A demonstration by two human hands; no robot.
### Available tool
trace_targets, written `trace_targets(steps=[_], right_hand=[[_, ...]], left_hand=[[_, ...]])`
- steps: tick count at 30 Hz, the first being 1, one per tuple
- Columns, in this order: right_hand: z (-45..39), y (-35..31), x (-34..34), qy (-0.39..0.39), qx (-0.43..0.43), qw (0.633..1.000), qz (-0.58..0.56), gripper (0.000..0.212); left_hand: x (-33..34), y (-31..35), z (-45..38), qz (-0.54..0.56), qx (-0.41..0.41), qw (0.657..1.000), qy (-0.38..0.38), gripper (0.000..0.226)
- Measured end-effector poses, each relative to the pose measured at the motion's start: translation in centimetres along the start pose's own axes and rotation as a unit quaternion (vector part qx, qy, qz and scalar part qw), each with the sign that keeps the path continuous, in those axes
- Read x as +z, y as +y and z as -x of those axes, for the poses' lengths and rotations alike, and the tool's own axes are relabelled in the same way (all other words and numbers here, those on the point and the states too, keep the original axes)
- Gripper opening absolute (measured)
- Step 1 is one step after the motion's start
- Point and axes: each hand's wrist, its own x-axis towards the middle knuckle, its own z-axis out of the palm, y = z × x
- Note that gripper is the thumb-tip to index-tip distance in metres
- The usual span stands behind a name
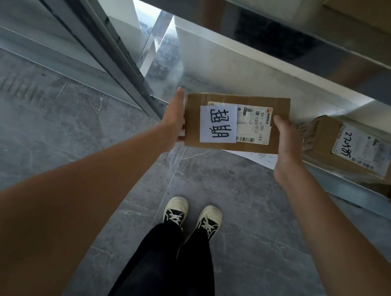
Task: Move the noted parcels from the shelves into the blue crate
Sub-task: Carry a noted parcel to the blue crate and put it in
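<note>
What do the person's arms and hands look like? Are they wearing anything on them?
Both arms are bare all the way up, with no sleeves showing. The left hand and the right hand wear no gloves, rings or watch that can be seen. Lower down are black trousers and black-and-cream lace-up shoes.

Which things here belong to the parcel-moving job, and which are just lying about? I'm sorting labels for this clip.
Part of the job:
- noted parcel with a handwritten white note, held by left hand and right hand
- lower shelf

Just there:
- second box on the shelf, no such note
- white paper under the parcel
- grey floor

The blue crate isn't in view.
</note>
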Motion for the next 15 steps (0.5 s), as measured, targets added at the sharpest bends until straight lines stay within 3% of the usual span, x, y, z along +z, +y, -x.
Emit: trace_targets(steps=[3, 5, 8, 10, 13, 15], right_hand=[[0.5, -0.3, -0.8, 0.01, 0.002, 1.0, -0.024, 0.023], [0.7, -0.4, -1.6, 0.018, 0.01, 0.999, -0.051, 0.038], [1.9, -0.7, -2.4, 0.015, -0.01, 0.997, -0.079, 0.064], [2.8, -0.9, -2.5, 0.028, -0.013, 0.995, -0.098, 0.078], [3.2, -1.0, -2.2, 0.053, -0.022, 0.986, -0.154, 0.082], [3.4, -0.9, -1.4, 0.046, -0.022, 0.982, -0.182, 0.09]], left_hand=[[-0.4, -0.3, 0.3, -0.067, -0.015, 0.997, -0.023, 0.064], [-1.1, -0.4, 0.7, -0.085, -0.047, 0.993, -0.06, 0.05], [-2.3, -0.6, 1.6, -0.09, -0.117, 0.973, -0.177, 0.032], [-2.6, -0.8, 2.1, -0.097, -0.148, 0.956, -0.234, 0.031], [-2.4, -1.0, 2.8, -0.197, -0.143, 0.936, -0.256, 0.037], [-1.6, -1.2, 3.9, -0.205, -0.136, 0.932, -0.266, 0.045]])
